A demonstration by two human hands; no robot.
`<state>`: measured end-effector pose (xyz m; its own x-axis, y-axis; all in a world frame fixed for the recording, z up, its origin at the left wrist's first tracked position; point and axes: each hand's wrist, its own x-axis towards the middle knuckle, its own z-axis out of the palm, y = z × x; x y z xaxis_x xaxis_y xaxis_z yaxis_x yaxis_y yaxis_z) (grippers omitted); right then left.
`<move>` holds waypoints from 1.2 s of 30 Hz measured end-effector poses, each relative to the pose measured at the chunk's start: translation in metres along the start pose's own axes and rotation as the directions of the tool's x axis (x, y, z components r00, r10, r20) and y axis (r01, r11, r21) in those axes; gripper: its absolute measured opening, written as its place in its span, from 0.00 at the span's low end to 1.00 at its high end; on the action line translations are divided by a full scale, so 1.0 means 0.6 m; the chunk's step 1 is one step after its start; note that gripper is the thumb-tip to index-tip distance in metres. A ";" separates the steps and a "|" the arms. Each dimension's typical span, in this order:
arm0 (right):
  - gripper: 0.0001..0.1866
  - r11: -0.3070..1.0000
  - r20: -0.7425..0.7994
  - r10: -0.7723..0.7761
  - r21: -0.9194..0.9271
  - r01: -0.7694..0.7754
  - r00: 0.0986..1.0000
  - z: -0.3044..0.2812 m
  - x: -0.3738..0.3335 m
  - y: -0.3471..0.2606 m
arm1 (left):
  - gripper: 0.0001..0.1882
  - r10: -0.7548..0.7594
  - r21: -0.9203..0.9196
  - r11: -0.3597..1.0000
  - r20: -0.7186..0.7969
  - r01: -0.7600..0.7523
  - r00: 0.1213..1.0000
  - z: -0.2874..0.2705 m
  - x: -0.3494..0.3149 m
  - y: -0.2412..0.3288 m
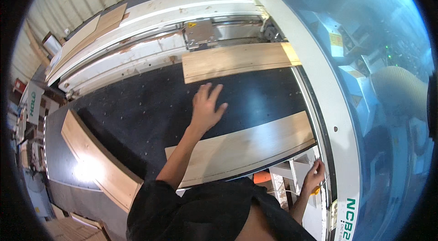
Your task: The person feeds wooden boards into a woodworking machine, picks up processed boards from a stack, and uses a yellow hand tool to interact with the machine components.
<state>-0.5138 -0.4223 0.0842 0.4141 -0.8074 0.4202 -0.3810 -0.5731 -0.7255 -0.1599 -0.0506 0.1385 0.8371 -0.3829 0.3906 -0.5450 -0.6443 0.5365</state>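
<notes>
My left hand [207, 109] reaches over the black machine bed with its fingers spread, holding nothing. Just beyond its fingertips lies a light wooden board [237, 62], its right end against the white machine frame. A second wooden board [246, 149] lies at the near edge of the bed, partly behind my left forearm. Low on the right, beside the frame's rail, my right hand [314, 178] has curled fingers. Something small and yellow [315, 190] shows just under it; what the fingers hold is hidden.
A stack of wooden boards [102, 161] stands at the left of the bed [150, 113]. A metal carriage block [200, 34] sits on the far rail. The white frame [315, 58] and a blue translucent cover [388, 149] rise on the right. Thin panels [86, 35] lie far left.
</notes>
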 end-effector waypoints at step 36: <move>0.25 0.971 0.041 0.232 0.053 -0.234 0.972 -0.131 -0.053 0.164 | 0.32 0.113 0.375 0.916 0.106 -0.145 0.988 0.168 0.042 -0.178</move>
<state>-0.6294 -0.4643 0.0423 0.3477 -0.9120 0.2177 -0.4234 -0.3598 -0.8314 -0.0758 -0.0584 0.0155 0.7702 -0.5213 0.3675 -0.6033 -0.7824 0.1544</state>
